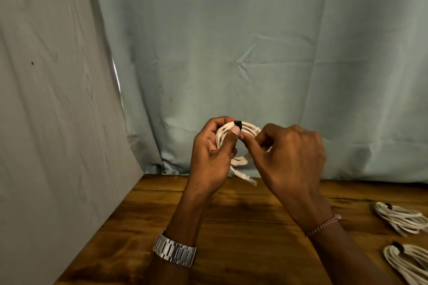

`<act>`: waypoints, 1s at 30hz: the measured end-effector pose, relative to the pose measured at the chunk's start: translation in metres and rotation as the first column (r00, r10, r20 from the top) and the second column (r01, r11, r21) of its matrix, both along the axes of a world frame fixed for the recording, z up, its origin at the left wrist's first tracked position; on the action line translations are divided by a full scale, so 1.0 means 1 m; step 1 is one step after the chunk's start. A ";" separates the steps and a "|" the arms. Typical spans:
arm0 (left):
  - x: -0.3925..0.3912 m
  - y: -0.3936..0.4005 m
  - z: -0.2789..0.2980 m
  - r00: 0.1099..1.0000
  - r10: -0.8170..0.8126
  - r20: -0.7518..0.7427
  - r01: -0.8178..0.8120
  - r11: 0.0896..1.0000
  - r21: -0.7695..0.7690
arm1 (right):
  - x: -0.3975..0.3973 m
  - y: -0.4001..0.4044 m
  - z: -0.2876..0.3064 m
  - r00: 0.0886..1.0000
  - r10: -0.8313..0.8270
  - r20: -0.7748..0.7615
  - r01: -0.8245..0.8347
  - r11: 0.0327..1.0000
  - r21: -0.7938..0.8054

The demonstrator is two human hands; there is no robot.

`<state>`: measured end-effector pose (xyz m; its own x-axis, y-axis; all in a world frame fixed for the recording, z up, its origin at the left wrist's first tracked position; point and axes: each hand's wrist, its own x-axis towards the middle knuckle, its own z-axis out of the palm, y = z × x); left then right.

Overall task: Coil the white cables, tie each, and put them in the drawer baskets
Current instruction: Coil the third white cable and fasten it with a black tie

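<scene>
A: What is held at the centre of the frame?

B: A coiled white network cable [234,143] is held above the far edge of the brown wooden counter [243,227]. A black tie band [238,124] is wrapped around the top of the coil.

A: How is each grip set?

B: The coil is gripped by the left hand [212,150], with the fingers curled over the top and the thumb pressed just beside the band. The right hand [289,157] is curled at the coil's right side, and strands are pinched between its thumb and forefinger. A clear plug end [249,179] is seen hanging below the hands.

A: What else is seen?

B: Two more tied white cable bundles [403,220] are laid at the lower right of the frame. A pale blue cloth backdrop [231,41] is hung behind the counter. A silver metal watch [174,251] is worn on the left wrist, a thin pink bracelet [324,224] on the right.
</scene>
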<state>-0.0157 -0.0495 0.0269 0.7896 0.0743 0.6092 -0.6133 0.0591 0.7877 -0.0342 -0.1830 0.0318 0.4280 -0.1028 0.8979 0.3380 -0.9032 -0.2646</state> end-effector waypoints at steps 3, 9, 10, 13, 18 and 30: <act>0.000 0.001 0.000 1.000 -0.012 -0.012 0.012 1.000 0.013 | 0.008 0.001 -0.003 0.997 0.027 0.070 -0.026 0.999 -0.018; -0.001 0.003 0.000 0.998 -0.065 -0.010 0.066 0.996 0.054 | 0.015 -0.007 -0.002 0.993 0.098 0.065 -0.097 0.995 -0.013; -0.001 0.003 0.000 0.997 -0.078 -0.011 0.078 0.995 0.061 | 0.015 -0.008 -0.002 0.990 0.125 0.063 -0.125 0.992 -0.012; -0.002 -0.001 -0.001 0.995 -0.102 -0.009 0.102 0.991 0.088 | 0.013 -0.010 -0.002 0.982 0.171 0.076 -0.171 0.985 -0.006; -0.003 -0.003 0.000 0.991 -0.132 -0.002 0.131 0.986 0.103 | 0.012 -0.008 0.000 0.987 0.140 0.075 -0.141 0.990 0.007; -0.002 0.003 0.000 0.989 -0.144 0.019 0.141 0.982 0.123 | 0.005 -0.019 0.014 0.917 0.387 -0.099 -0.382 0.922 0.067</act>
